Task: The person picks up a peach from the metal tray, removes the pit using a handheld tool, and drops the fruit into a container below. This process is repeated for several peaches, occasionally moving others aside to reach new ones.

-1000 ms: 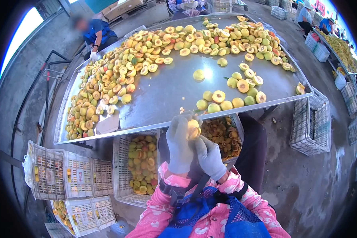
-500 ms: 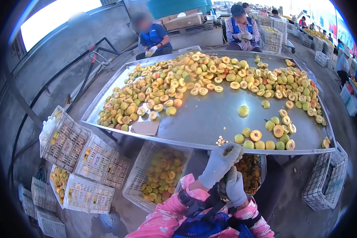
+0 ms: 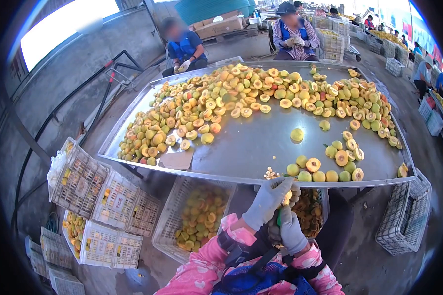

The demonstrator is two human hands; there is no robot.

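Both my hands wear grey-white gloves and work close together just below the table's near edge. My left hand [image 3: 268, 202] pinches a yellow peach half [image 3: 286, 198], mostly covered by its fingers. Just beneath it, my right hand [image 3: 292, 230] is closed around a small tool with a green handle [image 3: 279, 216]; the tool's working end is hard to make out. Small pale bits [image 3: 270, 173] lie on the table edge above my left hand. Whole and halved peaches [image 3: 329, 175] sit to their right. Under my hands a crate of cut pieces [image 3: 310, 214] is partly hidden.
The metal table [image 3: 241, 152] carries a large heap of halved peaches [image 3: 221, 93] and a flat card [image 3: 176, 160]. A crate of peaches [image 3: 165, 228] stands below. Stacked crates [image 3: 110, 196] are at left, another crate [image 3: 403, 216] at right. Two co-workers sit across the table.
My hands have parted slightly and shifted, bringing the peach half and green handle into sight. The whole view has moved a little.
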